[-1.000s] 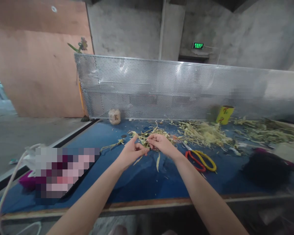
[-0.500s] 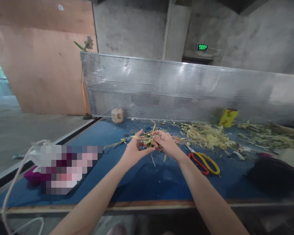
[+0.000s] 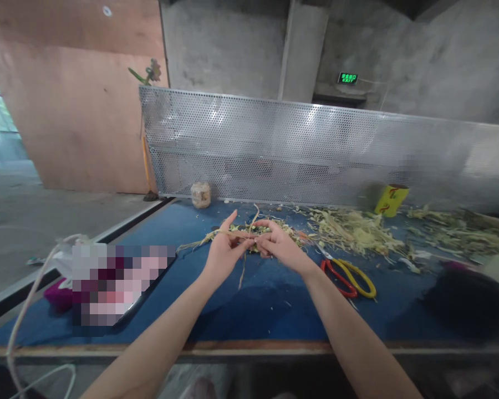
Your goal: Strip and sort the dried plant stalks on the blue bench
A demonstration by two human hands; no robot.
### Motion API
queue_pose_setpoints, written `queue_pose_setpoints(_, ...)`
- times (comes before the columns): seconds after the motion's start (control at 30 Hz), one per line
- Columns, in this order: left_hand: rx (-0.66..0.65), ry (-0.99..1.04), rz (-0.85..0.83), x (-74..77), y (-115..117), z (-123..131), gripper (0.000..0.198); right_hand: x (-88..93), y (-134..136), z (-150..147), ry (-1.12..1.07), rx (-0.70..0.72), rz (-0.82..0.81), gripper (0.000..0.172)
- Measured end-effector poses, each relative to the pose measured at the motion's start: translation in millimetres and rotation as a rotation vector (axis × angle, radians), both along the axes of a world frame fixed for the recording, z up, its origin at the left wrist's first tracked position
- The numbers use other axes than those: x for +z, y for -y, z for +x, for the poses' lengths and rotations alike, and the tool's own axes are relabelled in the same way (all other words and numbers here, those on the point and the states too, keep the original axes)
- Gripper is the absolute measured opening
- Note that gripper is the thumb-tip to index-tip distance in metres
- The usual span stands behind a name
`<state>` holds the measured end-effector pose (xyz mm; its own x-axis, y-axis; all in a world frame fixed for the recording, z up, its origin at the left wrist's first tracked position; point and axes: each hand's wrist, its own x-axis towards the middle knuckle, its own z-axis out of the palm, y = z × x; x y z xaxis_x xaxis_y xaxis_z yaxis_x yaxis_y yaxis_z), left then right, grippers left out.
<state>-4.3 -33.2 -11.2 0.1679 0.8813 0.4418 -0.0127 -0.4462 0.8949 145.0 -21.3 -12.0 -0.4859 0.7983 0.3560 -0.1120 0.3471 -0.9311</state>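
Note:
Both hands meet over the middle of the blue table [image 3: 249, 316]. My left hand [image 3: 228, 248] pinches a thin dry plant strand [image 3: 242, 274] between thumb and fingers, the tip of one finger pointing up. My right hand [image 3: 275, 243] has its fingertips pressed together on the same strand, touching the left fingertips. One end of the strand hangs down below the hands and another sticks up above them. Behind and beneath the hands lies a small heap of loose plant bits [image 3: 293, 235], partly hidden by the fingers.
Scissors with red and yellow handles [image 3: 351, 277] lie right of my right hand. Behind them are pale plant shreds [image 3: 357, 230] and a yellow roll [image 3: 392, 200]. A jar [image 3: 200, 195] stands back left; a blurred-out flat object [image 3: 120, 288] lies left. A perforated metal panel [image 3: 253, 149] borders the back.
My hands have drawn closer, their fingertips now meeting on the strand. The hanging strand end has shifted left and reaches lower. The view has moved slightly.

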Motion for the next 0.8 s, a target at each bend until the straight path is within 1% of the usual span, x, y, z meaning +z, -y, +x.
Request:
queue_pose_setpoints(0.1, -0.068, 0.018, -0.042, -2.2, -4.0, -0.8, 0.085, 2.0, 0.7, 4.3, 0.021, 0.003, 0.013, 0.036)
queue_pose_setpoints(0.17, -0.109, 0.004, -0.053, -2.2, -5.3, -0.8, 0.085, 2.9, 0.7, 6.5, 0.015, 0.005, 0.011, 0.037)
queue_pose_setpoints(0.3, -0.139, -0.04, -0.078, 1.8, -4.4, -1.2, 0.081, 2.6, -1.3, 9.4, 0.0, 0.019, 0.015, 0.037)
queue_pose_setpoints(0.4, -0.158, 0.051, -0.121, 3.6, -2.9, -2.0, 0.085, 0.4, -3.9, 10.5, 0.007, 0.03, 0.035, 0.034)
queue_pose_setpoints(0.5, -0.155, 0.162, -0.204, 2.4, -2.0, -2.0, 0.088, -1.6, -5.9, 10.5, 0.089, -0.041, 0.086, 0.032)
queue_pose_setpoints(0.57, -0.157, 0.211, -0.27, 0.9, -2.0, -1.5, 0.09, -2.2, -6.4, 10.4, 0.172, -0.13, 0.171, 0.028)
queue_pose_setpoints(0.67, -0.158, 0.287, -0.301, -1.0, -2.4, -0.9, 0.093, -1.7, -5.2, 10.7, 0.256, -0.242, 0.371, 0.023)
queue_pose_setpoints(0.8, -0.114, 0.382, -0.309, -0.7, -1.7, -0.7, 0.091, -0.7, 0.0, 10.7, 0.434, -0.453, 0.679, 0.032)
